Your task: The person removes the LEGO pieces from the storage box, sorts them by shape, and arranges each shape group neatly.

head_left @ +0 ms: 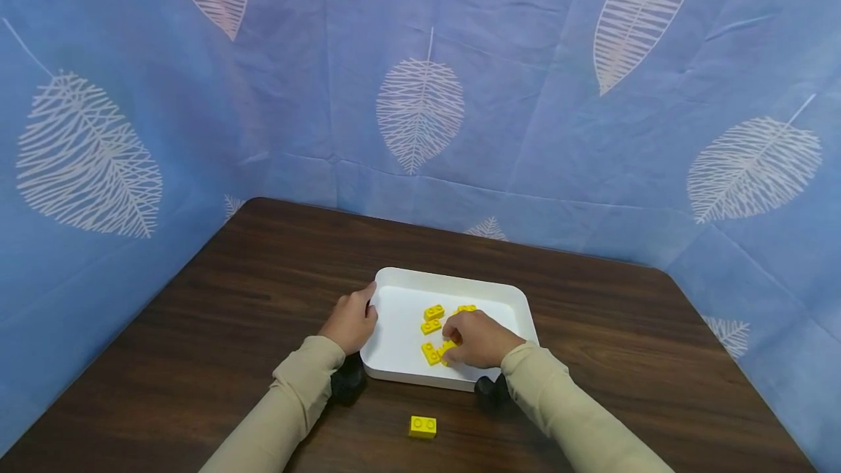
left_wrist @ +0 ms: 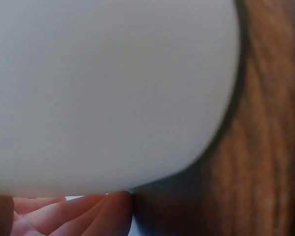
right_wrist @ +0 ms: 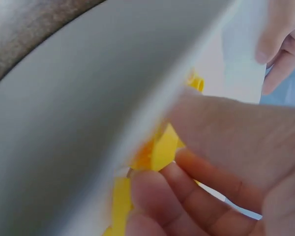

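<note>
A shallow white tray (head_left: 401, 298) lies on the dark wooden table. My left hand (head_left: 351, 321) holds the tray's left wall, thumb and fingers on either side of the rim. Over the right half of the tray, my right hand (head_left: 482, 338) reaches down among yellow toy bricks. In the right wrist view its thumb and fingertips pinch a yellow toy brick (right_wrist: 164, 147), partly hidden by the tray's wall. Close by its fingertips lies another yellow brick (head_left: 430, 353). Two more, a rear brick (head_left: 434, 312) and a nearer brick (head_left: 431, 326), lie toward the middle.
One yellow two-stud brick (head_left: 423, 427) sits on the table (head_left: 315, 254) in front of the tray. Behind the right hand, a further yellow brick (head_left: 467, 307) shows partly. A blue cloth (head_left: 525, 130) with white leaf prints hangs around the table's back and sides.
</note>
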Tool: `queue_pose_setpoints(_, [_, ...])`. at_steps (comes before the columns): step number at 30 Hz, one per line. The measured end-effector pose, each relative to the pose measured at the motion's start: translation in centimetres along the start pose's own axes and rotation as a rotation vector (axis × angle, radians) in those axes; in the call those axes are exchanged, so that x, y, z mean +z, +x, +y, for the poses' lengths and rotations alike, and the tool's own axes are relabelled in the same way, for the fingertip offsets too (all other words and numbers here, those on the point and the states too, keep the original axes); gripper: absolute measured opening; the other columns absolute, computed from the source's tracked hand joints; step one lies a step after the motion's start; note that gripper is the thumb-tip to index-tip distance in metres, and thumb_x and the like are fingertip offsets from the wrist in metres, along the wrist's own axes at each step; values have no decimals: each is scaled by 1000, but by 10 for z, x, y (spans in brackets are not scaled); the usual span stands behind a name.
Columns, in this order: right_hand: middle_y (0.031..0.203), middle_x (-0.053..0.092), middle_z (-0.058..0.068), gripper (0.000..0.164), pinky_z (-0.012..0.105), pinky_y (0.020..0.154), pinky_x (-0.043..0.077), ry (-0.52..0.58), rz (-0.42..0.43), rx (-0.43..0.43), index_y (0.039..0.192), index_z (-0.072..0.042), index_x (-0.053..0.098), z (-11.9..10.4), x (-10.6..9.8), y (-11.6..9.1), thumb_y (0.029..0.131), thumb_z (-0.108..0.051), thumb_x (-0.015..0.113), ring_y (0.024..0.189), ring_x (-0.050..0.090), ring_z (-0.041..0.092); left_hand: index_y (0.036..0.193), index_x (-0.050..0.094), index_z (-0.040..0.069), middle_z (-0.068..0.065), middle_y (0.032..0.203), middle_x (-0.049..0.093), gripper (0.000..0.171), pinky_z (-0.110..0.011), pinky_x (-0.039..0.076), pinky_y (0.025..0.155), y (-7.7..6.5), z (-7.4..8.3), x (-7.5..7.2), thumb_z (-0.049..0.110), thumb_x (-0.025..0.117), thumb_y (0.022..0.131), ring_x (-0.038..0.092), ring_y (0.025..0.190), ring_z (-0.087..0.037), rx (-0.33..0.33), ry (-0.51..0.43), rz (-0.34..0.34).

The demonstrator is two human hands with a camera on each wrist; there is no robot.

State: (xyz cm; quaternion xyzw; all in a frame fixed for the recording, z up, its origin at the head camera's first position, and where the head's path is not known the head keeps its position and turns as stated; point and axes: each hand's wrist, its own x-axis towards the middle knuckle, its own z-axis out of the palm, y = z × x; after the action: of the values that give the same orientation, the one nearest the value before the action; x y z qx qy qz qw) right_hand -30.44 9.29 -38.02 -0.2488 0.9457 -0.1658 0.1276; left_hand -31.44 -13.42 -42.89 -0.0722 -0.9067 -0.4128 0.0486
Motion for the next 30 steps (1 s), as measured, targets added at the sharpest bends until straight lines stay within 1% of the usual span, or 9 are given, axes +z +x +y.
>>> queue_pose_setpoints(1, [78, 56, 1, 21, 33, 72, 42, 7, -3, 5, 93, -2, 68, -1, -1, 0, 75, -9, 77, 74, 47, 16, 137, 43, -7, -26, 136, 48, 46, -35, 47, 74, 0, 0, 0, 3, 49, 93, 60, 91, -24, -3, 0, -1])
queue_pose_setpoints(5, [69, 48, -1, 13, 29, 65, 38, -5, -14, -8, 81, -6, 66, -3, -3, 2, 76, -9, 77, 67, 44, 14, 138, 42, -7, -26, 136, 47, 47, -33, 45, 71, 2, -1, -1, 3, 49, 93, 57, 80, -21, -6, 3, -2])
queue_pose_setpoints(9, [66, 46, -1, 12, 29, 63, 36, -4, -33, -19, 82, -5, 67, -4, -1, 4, 76, -10, 76, 66, 43, 14, 138, 42, -7, -26, 136, 47, 47, -35, 46, 72, 1, -2, -2, 3, 49, 93, 59, 86, -22, -8, 11, -1])
queue_pose_setpoints(13, [74, 54, -1, 23, 33, 69, 39, 5, -43, -7, 96, -1, 69, -5, 3, 5, 76, -11, 76, 74, 47, 16, 138, 42, -7, -26, 136, 48, 47, -35, 47, 74, -1, -2, -3, 4, 49, 93, 59, 93, -23, -21, 16, -2])
queue_pose_setpoints(20, [70, 49, 0, 20, 32, 66, 37, 8, -45, 12, 85, -8, 62, -5, 5, 5, 75, -14, 77, 70, 46, 15, 138, 43, -7, -26, 135, 49, 47, -34, 44, 71, -2, -2, -2, 3, 49, 92, 57, 83, -23, -10, 21, 1])
queue_pose_setpoints(21, [69, 48, 0, 20, 32, 65, 37, 8, -40, 11, 82, -9, 59, -5, 5, 5, 75, -14, 77, 69, 46, 15, 138, 43, -7, -26, 135, 49, 47, -34, 44, 71, -2, -2, -2, 3, 49, 92, 57, 83, -22, -9, 23, 1])
queue_pose_setpoints(24, [67, 46, 0, 23, 30, 63, 36, 14, -6, 5, 79, -11, 55, -3, 4, 1, 75, -12, 77, 65, 44, 14, 138, 42, -7, -27, 135, 49, 47, -33, 44, 69, -2, -3, -1, 2, 49, 93, 54, 68, -20, -5, 11, -3])
queue_pose_setpoints(27, [68, 46, -1, 21, 28, 62, 36, 25, 61, -6, 80, -10, 55, -1, 2, -5, 76, -9, 76, 64, 43, 13, 139, 40, -7, -29, 128, 54, 47, -30, 42, 61, -2, -2, -1, 3, 47, 93, 40, 52, -15, -13, -13, -15])
queue_pose_setpoints(30, [71, 49, -2, 17, 27, 63, 38, 36, 131, -7, 86, -7, 61, 2, -2, -16, 77, -8, 75, 66, 44, 13, 140, 39, -7, -31, 126, 54, 48, -28, 37, 53, -2, -2, -1, 3, 47, 94, 30, 46, -13, -5, -35, -18])
